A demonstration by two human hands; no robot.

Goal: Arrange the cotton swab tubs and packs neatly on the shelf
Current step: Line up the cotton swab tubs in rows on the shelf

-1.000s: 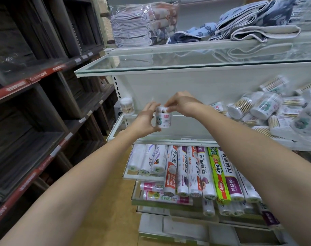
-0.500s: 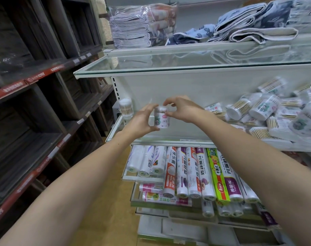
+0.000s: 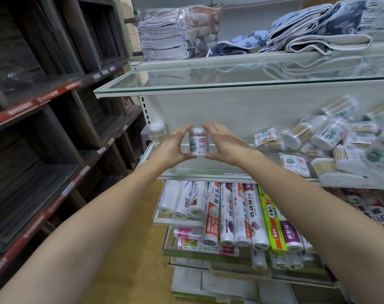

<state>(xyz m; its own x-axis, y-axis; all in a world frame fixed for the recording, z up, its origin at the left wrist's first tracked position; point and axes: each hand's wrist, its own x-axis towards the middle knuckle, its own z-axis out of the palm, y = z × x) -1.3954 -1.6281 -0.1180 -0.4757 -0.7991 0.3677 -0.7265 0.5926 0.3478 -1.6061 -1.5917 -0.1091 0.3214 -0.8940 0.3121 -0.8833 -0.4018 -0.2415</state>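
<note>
White-labelled tub (image 3: 199, 141), reading "150", stands upright, swab tips up, clasped between left hand (image 3: 171, 148) and right hand (image 3: 224, 144).

White shelf (image 3: 208, 172), mostly bare on the left. One swab tub (image 3: 157, 133) upright at the far-left back corner; messy pile of tubs and packs (image 3: 331, 145) way off right of it.
</note>
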